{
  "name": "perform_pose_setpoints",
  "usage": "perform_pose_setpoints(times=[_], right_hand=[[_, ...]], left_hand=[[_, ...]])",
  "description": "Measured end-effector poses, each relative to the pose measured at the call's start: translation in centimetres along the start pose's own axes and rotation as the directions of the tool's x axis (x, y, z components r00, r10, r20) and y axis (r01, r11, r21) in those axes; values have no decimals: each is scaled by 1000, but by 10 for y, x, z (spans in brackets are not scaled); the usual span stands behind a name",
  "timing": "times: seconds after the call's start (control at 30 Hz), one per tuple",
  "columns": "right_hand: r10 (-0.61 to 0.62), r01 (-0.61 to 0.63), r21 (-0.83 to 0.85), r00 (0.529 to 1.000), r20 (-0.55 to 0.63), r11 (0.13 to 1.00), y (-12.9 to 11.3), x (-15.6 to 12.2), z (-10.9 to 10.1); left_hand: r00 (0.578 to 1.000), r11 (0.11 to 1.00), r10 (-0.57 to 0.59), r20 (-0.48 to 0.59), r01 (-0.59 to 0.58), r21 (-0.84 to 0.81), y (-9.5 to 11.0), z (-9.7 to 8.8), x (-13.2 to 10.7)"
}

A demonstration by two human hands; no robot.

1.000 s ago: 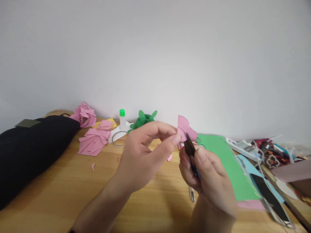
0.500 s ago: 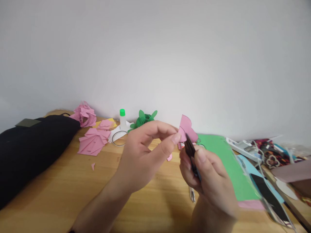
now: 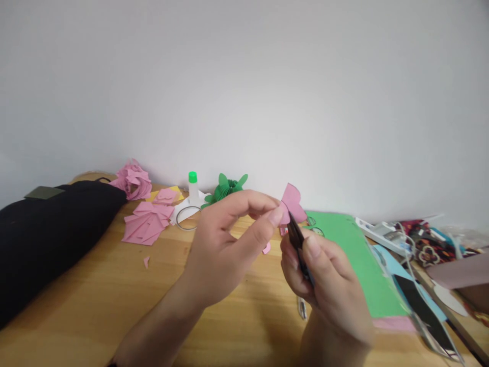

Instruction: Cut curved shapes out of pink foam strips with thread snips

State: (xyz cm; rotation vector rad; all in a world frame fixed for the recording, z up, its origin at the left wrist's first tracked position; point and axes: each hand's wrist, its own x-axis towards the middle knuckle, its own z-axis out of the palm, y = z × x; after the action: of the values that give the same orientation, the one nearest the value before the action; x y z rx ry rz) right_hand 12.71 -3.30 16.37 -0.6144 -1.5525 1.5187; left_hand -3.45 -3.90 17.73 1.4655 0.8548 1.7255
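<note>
My left hand (image 3: 225,244) pinches a small pink paper piece (image 3: 292,204) between thumb and fingers, holding it up above the wooden table (image 3: 95,300). My right hand (image 3: 324,285) is closed round small dark scissors (image 3: 296,237), whose blades meet the lower edge of the pink piece. Both hands hover near the middle of the table, close together.
A black bag (image 3: 46,234) lies at the left. Pink paper scraps (image 3: 147,221), a pink paper flower (image 3: 132,179), a green-capped glue bottle (image 3: 193,188), a metal ring (image 3: 187,216) and a green paper flower (image 3: 225,187) sit at the back. Green sheet (image 3: 355,260) and clutter lie right.
The pink piece has turned a little in my left fingers and the scissors have shifted slightly up and left along its edge. Everything on the table stays put.
</note>
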Motion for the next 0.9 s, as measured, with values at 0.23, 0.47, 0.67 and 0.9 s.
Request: perform_pose_setpoints(times=[0.23, 0.47, 0.67, 0.9], right_hand=[[12, -12, 29, 1000, 8, 1000, 1, 1, -3], [9, -10, 28, 1000, 16, 1000, 0, 2, -3], [4, -4, 10, 1000, 15, 1000, -1, 2, -3], [5, -5, 6, 1000, 9, 1000, 0, 2, -3]], left_hand=[[998, 998, 22, 58, -25, 54, 2, -1, 2], [997, 999, 25, 67, -27, 42, 4, -1, 4], [998, 1000, 3, 64, -4, 21, 2, -1, 2], [997, 1000, 9, 78, -8, -9, -2, -2, 2]])
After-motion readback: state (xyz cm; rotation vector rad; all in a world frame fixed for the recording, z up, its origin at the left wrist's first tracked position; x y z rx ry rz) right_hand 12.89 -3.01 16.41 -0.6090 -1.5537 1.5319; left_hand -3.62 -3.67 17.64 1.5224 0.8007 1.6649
